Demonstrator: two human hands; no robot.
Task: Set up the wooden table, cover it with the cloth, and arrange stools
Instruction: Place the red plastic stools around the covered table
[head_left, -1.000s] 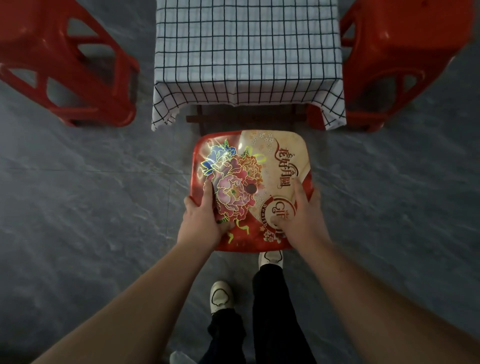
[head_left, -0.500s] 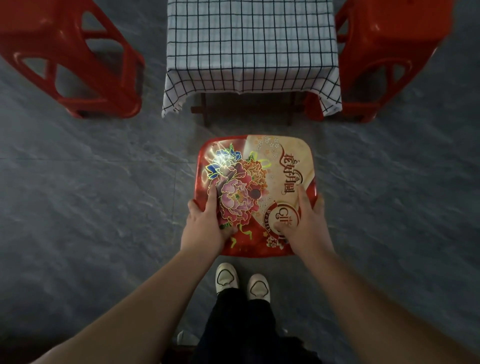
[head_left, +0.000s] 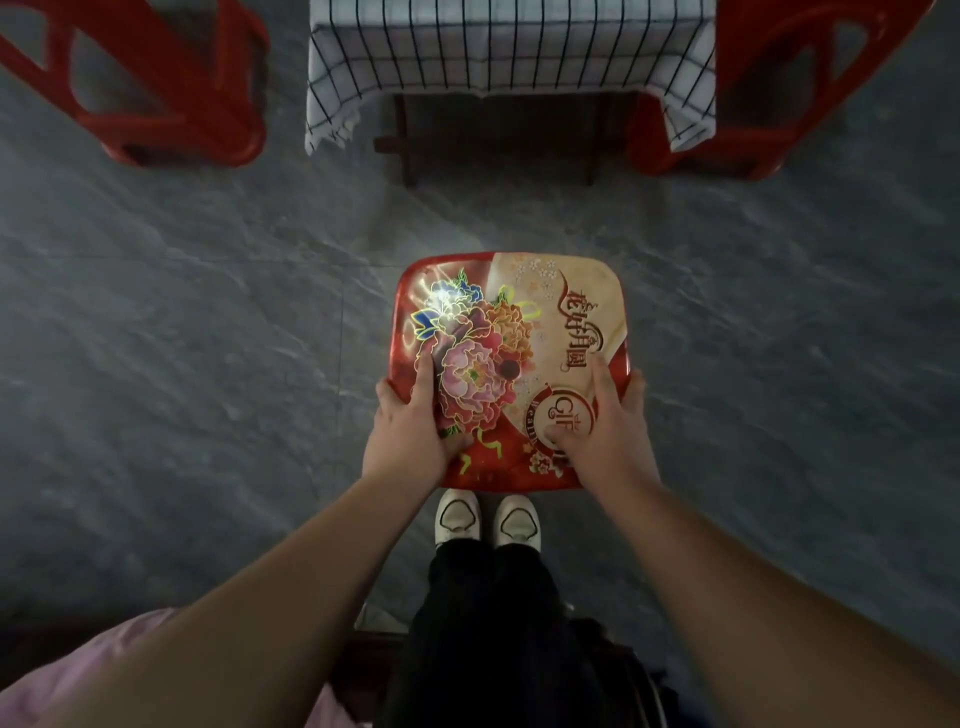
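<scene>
Flower-printed stool: seen from the head camera, the glossy red plastic flower-printed stool (head_left: 511, 364) with a square seat sits mid-frame. It is well apart from the table and squarely on its open near side, which looks like the seat left to fill.
Left hand: the left hand (head_left: 408, 431) grasps the seat's near-left corner at about 7 o'clock. The thumb lies on top and the fingers wrap over the side edge.
Right hand: the right hand (head_left: 608, 431) clasps the near-right corner at about 5 o'clock in the same way. The matched grip probably keeps the seat level and square to the table.
Checked cloth: the white cloth with a dark grid (head_left: 509, 47) is at 12 o'clock, draped over the tabletop with its hem hanging down the front, so the covering looks done.
Wooden table: only the dark wooden table (head_left: 407, 140) legs and a low rail show below the hem.
Side stools: a plain red plastic stool (head_left: 236, 104) stands at 10 o'clock and another red plastic stool (head_left: 753, 62) at 2 o'clock. Each is close beside one flank of the table.
White shoes: the white shoes (head_left: 457, 517) stand together at 6 o'clock, just behind the seat's near edge.
Grey stone floor: the grey stone floor (head_left: 208, 364) lies bare between stool and table.
Hidden: the seat covers its own legs, so I cannot tell whether they touch the floor.
Judgement: the last stool seems ready to go forward toward 12 o'clock.
</scene>
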